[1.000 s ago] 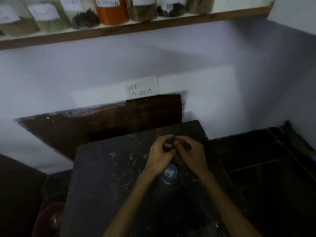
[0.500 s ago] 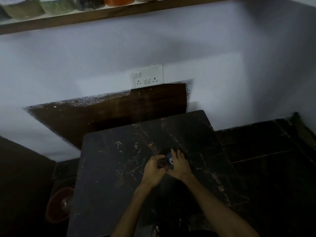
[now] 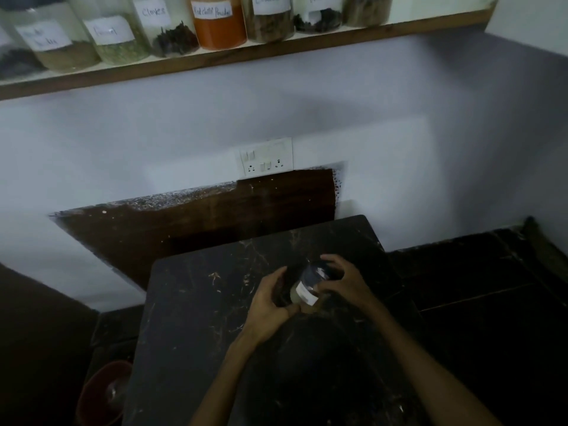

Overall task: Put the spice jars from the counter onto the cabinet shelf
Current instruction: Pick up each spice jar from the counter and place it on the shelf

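- Since half a second ago the jar has risen off the bench toward its far edge, tilted, and the shelf has come back into view.
- Left hand: fingers curled round the jar's dark lower end.
- Jar: clear, probably glass, smooth and breakable; best held round the body.
- Right hand: fingers cupped over its right side.

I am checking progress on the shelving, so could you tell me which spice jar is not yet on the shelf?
The jar held between both hands over the dark counter; the others stand in a row on the shelf.
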